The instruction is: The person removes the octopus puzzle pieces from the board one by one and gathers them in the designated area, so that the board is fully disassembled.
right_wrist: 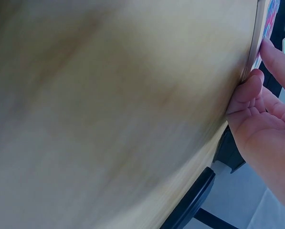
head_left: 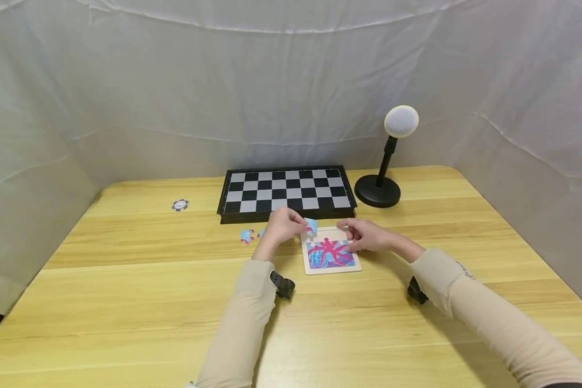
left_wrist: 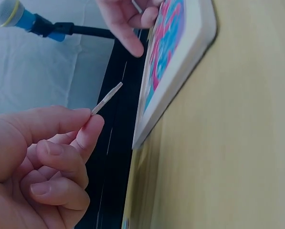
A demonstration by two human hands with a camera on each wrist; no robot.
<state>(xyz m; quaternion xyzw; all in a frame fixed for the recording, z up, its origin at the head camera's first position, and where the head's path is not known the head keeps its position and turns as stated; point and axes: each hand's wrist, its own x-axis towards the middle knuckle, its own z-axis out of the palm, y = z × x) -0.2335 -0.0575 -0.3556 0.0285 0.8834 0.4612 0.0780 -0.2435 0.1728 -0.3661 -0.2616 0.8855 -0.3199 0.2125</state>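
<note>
The left hand (head_left: 282, 224) pinches a puzzle piece (head_left: 311, 226) in its narrow grip, near the upper left corner of the puzzle tray (head_left: 333, 271), which lies on the counter (head_left: 140, 302) before the checkered board (head_left: 286, 190). The right hand (head_left: 367, 235) touches the tray's right side; whether its grip holds it, I cannot tell.

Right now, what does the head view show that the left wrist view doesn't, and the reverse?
Head only: the round chip and the checkered top of the board.
Left wrist only: the microphone's blue body, and the puzzle piece seen edge-on.
Both: the left hand pinching that piece, the right hand touching the puzzle tray, and the microphone's head.
</note>
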